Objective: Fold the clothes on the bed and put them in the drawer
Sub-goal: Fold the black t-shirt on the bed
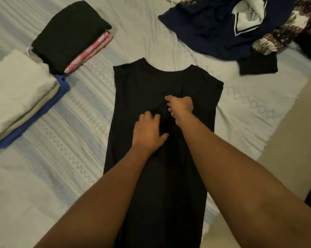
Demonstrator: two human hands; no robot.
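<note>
Black garment (156,176) laid out flat down the middle of the bed (58,158), long axis running from the near edge straight away, leaning slightly right at the top. The scooped neckline points to the far side, the hem comes back toward the person and runs out of the bottom of the view.

Both hands are on its middle. The left grip (147,133) is spread, palm down, fingers relaxed and pressing the cloth. The right grip (180,106), just beyond it, is curled tight with the thumb out to the left, bunching a pinch of the black fabric.

Off to the left sit two folded stacks: a black piece (68,34) on pink (90,52), and cream (17,90) on blue (43,113). At the far right lies an unfolded heap (213,29), navy and patterned.
</note>
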